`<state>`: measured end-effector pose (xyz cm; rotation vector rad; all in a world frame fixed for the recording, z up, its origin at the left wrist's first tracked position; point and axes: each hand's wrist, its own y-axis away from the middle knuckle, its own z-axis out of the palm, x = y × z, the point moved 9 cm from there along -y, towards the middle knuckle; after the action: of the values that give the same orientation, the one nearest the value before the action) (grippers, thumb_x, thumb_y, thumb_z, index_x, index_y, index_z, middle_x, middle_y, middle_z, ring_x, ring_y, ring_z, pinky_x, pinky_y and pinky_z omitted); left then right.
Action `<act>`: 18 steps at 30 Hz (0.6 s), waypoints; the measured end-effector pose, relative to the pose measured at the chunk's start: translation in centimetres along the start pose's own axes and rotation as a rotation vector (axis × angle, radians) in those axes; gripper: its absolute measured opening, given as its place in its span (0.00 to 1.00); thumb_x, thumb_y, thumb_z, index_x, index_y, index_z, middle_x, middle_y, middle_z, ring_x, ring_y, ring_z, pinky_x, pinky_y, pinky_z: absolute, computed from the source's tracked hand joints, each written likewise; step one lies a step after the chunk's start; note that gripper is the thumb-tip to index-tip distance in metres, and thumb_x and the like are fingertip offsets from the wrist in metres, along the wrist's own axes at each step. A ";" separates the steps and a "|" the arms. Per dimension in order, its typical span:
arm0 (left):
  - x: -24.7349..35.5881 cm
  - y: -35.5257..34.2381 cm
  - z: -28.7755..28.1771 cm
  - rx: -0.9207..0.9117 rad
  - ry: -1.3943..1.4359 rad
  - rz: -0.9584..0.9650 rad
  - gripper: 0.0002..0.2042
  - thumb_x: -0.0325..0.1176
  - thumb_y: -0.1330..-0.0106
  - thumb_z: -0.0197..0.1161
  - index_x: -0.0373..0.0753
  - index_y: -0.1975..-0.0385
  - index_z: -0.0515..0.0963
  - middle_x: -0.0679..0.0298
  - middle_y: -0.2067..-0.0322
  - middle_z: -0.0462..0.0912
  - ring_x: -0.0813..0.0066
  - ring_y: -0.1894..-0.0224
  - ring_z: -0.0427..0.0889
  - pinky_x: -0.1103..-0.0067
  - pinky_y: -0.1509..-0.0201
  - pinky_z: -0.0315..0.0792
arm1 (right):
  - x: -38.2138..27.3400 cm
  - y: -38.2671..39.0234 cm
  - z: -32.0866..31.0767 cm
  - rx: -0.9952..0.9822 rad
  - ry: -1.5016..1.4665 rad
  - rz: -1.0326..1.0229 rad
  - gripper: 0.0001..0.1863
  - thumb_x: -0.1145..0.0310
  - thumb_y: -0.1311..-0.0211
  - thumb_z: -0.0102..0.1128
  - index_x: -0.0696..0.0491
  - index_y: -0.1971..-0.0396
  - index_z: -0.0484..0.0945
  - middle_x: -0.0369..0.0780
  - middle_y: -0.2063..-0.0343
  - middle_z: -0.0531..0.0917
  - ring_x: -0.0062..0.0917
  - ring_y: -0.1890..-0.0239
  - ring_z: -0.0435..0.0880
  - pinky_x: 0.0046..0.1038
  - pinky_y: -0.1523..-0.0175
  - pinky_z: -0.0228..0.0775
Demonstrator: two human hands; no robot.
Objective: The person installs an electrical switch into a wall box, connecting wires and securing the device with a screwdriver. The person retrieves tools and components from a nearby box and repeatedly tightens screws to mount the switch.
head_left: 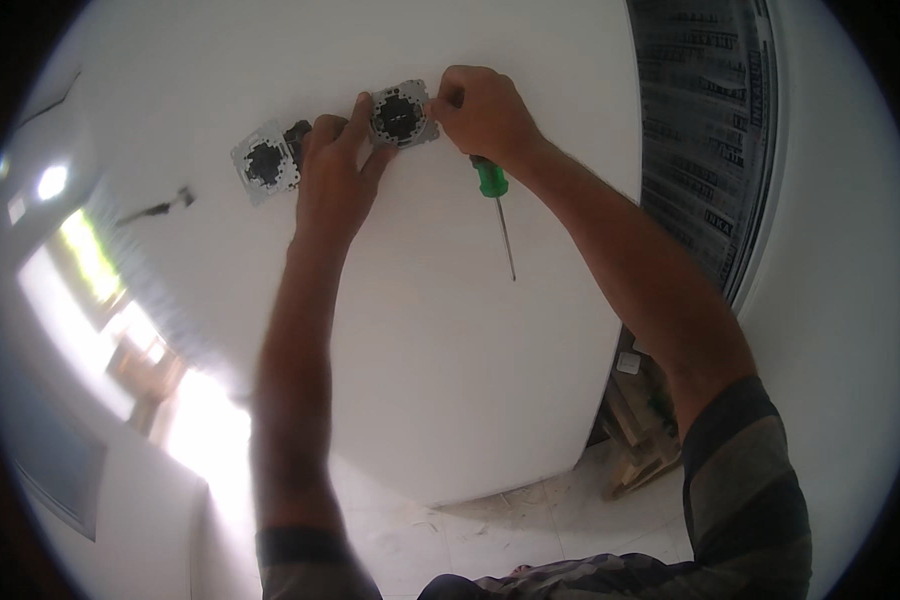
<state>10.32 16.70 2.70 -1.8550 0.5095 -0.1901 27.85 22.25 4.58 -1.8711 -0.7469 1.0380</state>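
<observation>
Two wall socket inserts sit on a white wall at the upper middle, each with a metal mounting plate and a black core. The right socket insert [401,116] is between my hands. My left hand [336,180] grips its left side, the index finger along the edge and the thumb at the lower corner. At its right edge are the closed fingertips of my right hand [490,115]. A screwdriver [492,180] with a green handle is held in that same hand, its shaft pointing down. The left socket insert [266,165] is partly covered by my left hand's fingers.
Dark wrapped panelling [705,130] in a frame runs down the right of the wall. Below it stand wooden pieces [645,440] on the tiled floor [500,530]. Another fitting with dark wires [160,207] sticks out at the left, near a bright opening [205,430].
</observation>
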 end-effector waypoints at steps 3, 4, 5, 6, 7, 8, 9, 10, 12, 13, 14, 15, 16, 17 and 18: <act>0.2 -0.1 -0.2 0.008 0.019 0.014 0.33 0.34 0.38 0.74 0.39 0.32 0.72 0.53 0.55 0.77 0.57 0.52 0.78 0.64 0.45 0.74 | -0.2 0.1 -0.3 0.036 0.003 -0.011 0.12 0.66 0.36 0.65 0.57 0.74 0.77 0.38 0.84 0.81 0.22 0.86 0.78 0.28 0.78 0.71; 0.2 0.0 -0.2 0.010 0.024 0.016 0.33 0.34 0.38 0.74 0.39 0.32 0.72 0.53 0.55 0.77 0.56 0.52 0.78 0.64 0.45 0.74 | -0.3 0.2 -0.3 0.050 0.010 -0.021 0.12 0.66 0.35 0.65 0.58 0.74 0.77 0.38 0.84 0.81 0.21 0.87 0.77 0.27 0.78 0.70; 0.1 0.2 -0.1 0.001 0.017 0.005 0.32 0.34 0.38 0.74 0.40 0.32 0.72 0.54 0.54 0.77 0.56 0.51 0.77 0.64 0.46 0.75 | -0.1 0.5 -0.2 0.035 -0.014 0.003 0.12 0.67 0.35 0.65 0.58 0.74 0.77 0.38 0.84 0.80 0.20 0.87 0.77 0.27 0.79 0.70; 0.0 0.2 0.0 -0.006 0.009 -0.004 0.32 0.35 0.38 0.74 0.41 0.32 0.72 0.55 0.53 0.76 0.56 0.51 0.76 0.64 0.46 0.75 | -0.3 0.7 -0.3 0.024 -0.039 0.024 0.12 0.67 0.35 0.65 0.58 0.74 0.77 0.38 0.84 0.80 0.20 0.87 0.76 0.26 0.80 0.69; -0.2 0.3 0.0 -0.013 0.000 -0.013 0.32 0.35 0.38 0.73 0.42 0.32 0.72 0.56 0.52 0.75 0.55 0.50 0.76 0.63 0.47 0.76 | -0.5 0.8 -0.3 0.011 -0.064 0.045 0.11 0.67 0.35 0.65 0.58 0.74 0.77 0.38 0.84 0.80 0.19 0.88 0.76 0.26 0.80 0.69; -0.2 0.2 -0.1 -0.011 -0.001 -0.004 0.32 0.35 0.38 0.73 0.41 0.32 0.71 0.56 0.52 0.75 0.56 0.50 0.76 0.64 0.47 0.76 | -0.5 0.6 -0.3 0.018 -0.075 0.050 0.11 0.67 0.35 0.65 0.58 0.74 0.77 0.38 0.84 0.80 0.19 0.88 0.76 0.25 0.80 0.68; 0.0 0.2 -0.1 -0.012 0.000 0.005 0.32 0.35 0.38 0.73 0.41 0.32 0.71 0.56 0.52 0.75 0.56 0.50 0.76 0.64 0.47 0.77 | -0.4 0.7 -0.4 0.025 -0.085 0.059 0.11 0.67 0.35 0.65 0.58 0.74 0.77 0.37 0.84 0.80 0.19 0.88 0.75 0.25 0.81 0.68; 0.1 0.2 -0.1 -0.014 0.001 0.014 0.33 0.35 0.38 0.73 0.41 0.32 0.71 0.56 0.52 0.75 0.56 0.50 0.76 0.64 0.47 0.77 | -0.2 0.7 -0.4 0.031 -0.095 0.069 0.11 0.68 0.35 0.66 0.58 0.74 0.77 0.37 0.85 0.80 0.18 0.88 0.75 0.25 0.81 0.68; 0.4 0.1 -0.3 0.016 0.014 0.025 0.32 0.35 0.37 0.74 0.39 0.32 0.71 0.54 0.53 0.76 0.55 0.50 0.77 0.64 0.45 0.75 | -0.2 0.7 -0.6 0.056 -0.067 0.036 0.11 0.68 0.35 0.66 0.58 0.74 0.77 0.37 0.85 0.80 0.18 0.88 0.75 0.25 0.81 0.68; 0.5 0.1 -0.2 0.030 0.022 0.032 0.32 0.35 0.37 0.74 0.39 0.32 0.71 0.53 0.54 0.77 0.55 0.51 0.77 0.63 0.45 0.74 | -0.2 0.7 -0.7 0.069 -0.051 0.021 0.11 0.68 0.35 0.66 0.58 0.74 0.77 0.37 0.84 0.80 0.18 0.88 0.75 0.24 0.81 0.67; 0.6 0.2 0.1 0.037 0.023 0.039 0.33 0.35 0.37 0.74 0.39 0.32 0.71 0.53 0.54 0.77 0.55 0.50 0.77 0.64 0.45 0.74 | 0.0 0.8 -0.8 0.071 -0.047 0.030 0.11 0.67 0.35 0.66 0.58 0.74 0.78 0.37 0.84 0.80 0.19 0.87 0.76 0.25 0.80 0.69; 0.5 0.3 0.0 0.046 0.020 0.047 0.33 0.35 0.37 0.74 0.39 0.32 0.71 0.53 0.54 0.78 0.55 0.50 0.77 0.64 0.45 0.74 | -0.1 0.8 -0.9 0.075 -0.048 0.035 0.12 0.67 0.36 0.67 0.58 0.75 0.78 0.38 0.84 0.81 0.20 0.87 0.76 0.27 0.79 0.70; 0.4 0.2 0.0 0.056 0.018 0.055 0.33 0.35 0.37 0.74 0.39 0.32 0.71 0.53 0.55 0.78 0.55 0.50 0.77 0.64 0.45 0.74 | -0.1 0.8 -0.9 0.078 -0.046 0.041 0.13 0.66 0.36 0.67 0.58 0.75 0.78 0.39 0.84 0.81 0.21 0.87 0.77 0.28 0.78 0.71; 0.4 0.0 -0.5 0.103 -0.040 0.118 0.33 0.36 0.37 0.73 0.39 0.32 0.71 0.52 0.55 0.78 0.56 0.50 0.78 0.64 0.45 0.74 | -0.9 0.2 -0.9 0.094 -0.012 -0.039 0.12 0.64 0.39 0.67 0.57 0.74 0.79 0.41 0.80 0.83 0.28 0.81 0.80 0.32 0.71 0.74; 0.2 -0.2 -0.6 0.134 -0.084 0.179 0.32 0.36 0.37 0.73 0.40 0.31 0.71 0.52 0.55 0.79 0.56 0.50 0.78 0.64 0.45 0.74 | -1.1 -0.3 -0.5 0.107 0.027 -0.100 0.12 0.63 0.41 0.68 0.56 0.74 0.80 0.43 0.77 0.84 0.35 0.75 0.83 0.37 0.65 0.76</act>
<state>10.34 16.08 3.04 -1.6697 0.5873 -0.0247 27.76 21.32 5.41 -1.7361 -0.7469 0.9689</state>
